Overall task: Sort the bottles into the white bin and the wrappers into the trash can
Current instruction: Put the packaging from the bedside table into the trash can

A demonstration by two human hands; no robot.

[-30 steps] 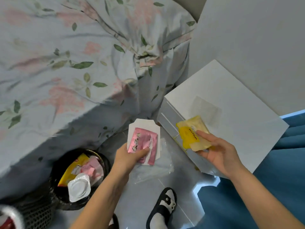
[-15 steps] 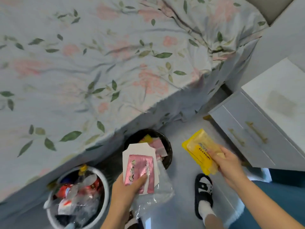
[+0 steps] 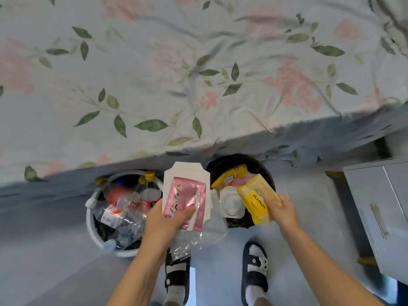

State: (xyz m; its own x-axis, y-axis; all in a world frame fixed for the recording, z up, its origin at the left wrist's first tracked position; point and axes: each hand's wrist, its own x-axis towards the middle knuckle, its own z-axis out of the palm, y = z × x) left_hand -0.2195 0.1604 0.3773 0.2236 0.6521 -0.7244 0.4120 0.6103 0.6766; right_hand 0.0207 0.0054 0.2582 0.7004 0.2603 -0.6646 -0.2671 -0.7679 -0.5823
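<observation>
Left hand [image 3: 164, 221] grips stack of wrappers: pink wrapper [image 3: 185, 204] on white card [image 3: 187, 175], clear plastic [image 3: 203, 235] hanging below, thumb pressed on pink one. Stack held between the two containers. Right hand [image 3: 281, 209] pinches yellow wrapper [image 3: 257, 200] above black trash can [image 3: 245, 164] at 1 o'clock, already holding wrappers. White bin [image 3: 90, 219] at 10 o'clock, full of bottles [image 3: 123, 213]. Floral bedspread [image 3: 176, 74] at 12 o'clock; grey drawer unit [image 3: 384, 208] at 3 o'clock.

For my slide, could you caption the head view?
Both hands hold wrappers above the black trash can; bottles fill the white bin.
</observation>
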